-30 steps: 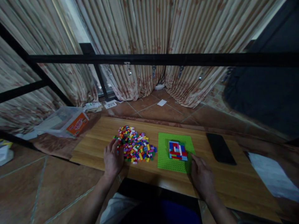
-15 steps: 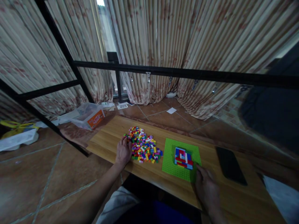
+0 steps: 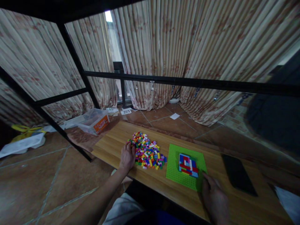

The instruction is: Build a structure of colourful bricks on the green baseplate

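On a table [image 3: 110, 142], left hand [image 3: 127, 155] half-curled at bricks [image 3: 148, 153], right hand [image 3: 214, 196] likewise by green baseplate [image 3: 173, 167] — grips unclear.

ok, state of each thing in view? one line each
loose bricks: heaped, unsorted colors
wooden table: holding bricks and baseplate
green baseplate: flat on table
brick build: multicolored, on baseplate
left hand: at heap's edge, grip unclear
right hand: by baseplate's right edge, grip unclear
black slab: lying flat
clear bin: upright, on floor
curtains: mostly drawn
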A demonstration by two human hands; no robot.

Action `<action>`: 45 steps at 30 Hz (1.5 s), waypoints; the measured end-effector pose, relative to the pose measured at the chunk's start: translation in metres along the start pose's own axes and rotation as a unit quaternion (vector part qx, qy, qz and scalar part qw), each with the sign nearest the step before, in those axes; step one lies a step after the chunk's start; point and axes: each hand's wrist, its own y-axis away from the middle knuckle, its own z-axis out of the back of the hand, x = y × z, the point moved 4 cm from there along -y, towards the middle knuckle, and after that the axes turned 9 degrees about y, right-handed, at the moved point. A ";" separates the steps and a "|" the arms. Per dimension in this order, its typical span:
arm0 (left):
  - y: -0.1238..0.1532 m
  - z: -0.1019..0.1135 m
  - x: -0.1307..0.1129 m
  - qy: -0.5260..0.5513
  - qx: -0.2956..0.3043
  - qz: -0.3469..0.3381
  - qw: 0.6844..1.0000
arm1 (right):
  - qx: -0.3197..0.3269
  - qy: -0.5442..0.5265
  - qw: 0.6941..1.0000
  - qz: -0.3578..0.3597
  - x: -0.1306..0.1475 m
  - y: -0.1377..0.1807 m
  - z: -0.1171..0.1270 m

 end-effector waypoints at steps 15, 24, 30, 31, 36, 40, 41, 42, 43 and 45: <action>0.006 0.021 0.019 0.116 -0.082 0.042 0.989 | 0.062 -0.007 0.992 -0.111 -0.024 0.000 0.009; -0.038 0.017 0.033 0.028 0.039 0.038 0.998 | 0.047 -0.103 0.993 0.040 0.120 -0.065 0.022; -0.036 0.015 0.018 0.020 0.101 -0.029 0.994 | 0.150 -0.127 0.951 0.239 0.268 -0.118 -0.052; -0.036 0.016 0.017 0.021 0.108 -0.032 0.993 | 0.158 -0.116 0.946 0.259 0.281 -0.124 -0.064; -0.036 0.018 0.015 0.020 0.125 -0.041 0.991 | 0.215 -0.071 0.920 0.319 0.306 -0.138 -0.111; -0.036 0.018 0.014 0.015 0.127 -0.037 0.991 | 0.225 -0.079 0.921 0.307 0.300 -0.139 -0.121; -0.036 0.018 0.015 0.014 0.128 -0.035 0.991 | 0.226 -0.085 0.923 0.300 0.296 -0.138 -0.120; -0.037 0.018 0.015 0.015 0.128 -0.032 0.991 | 0.227 -0.092 0.924 0.293 0.292 -0.137 -0.118; -0.037 0.018 0.015 0.015 0.129 -0.029 0.991 | 0.228 -0.099 0.925 0.287 0.287 -0.135 -0.115; -0.038 0.018 0.014 0.018 0.131 -0.026 0.991 | 0.233 -0.113 0.926 0.276 0.275 -0.130 -0.107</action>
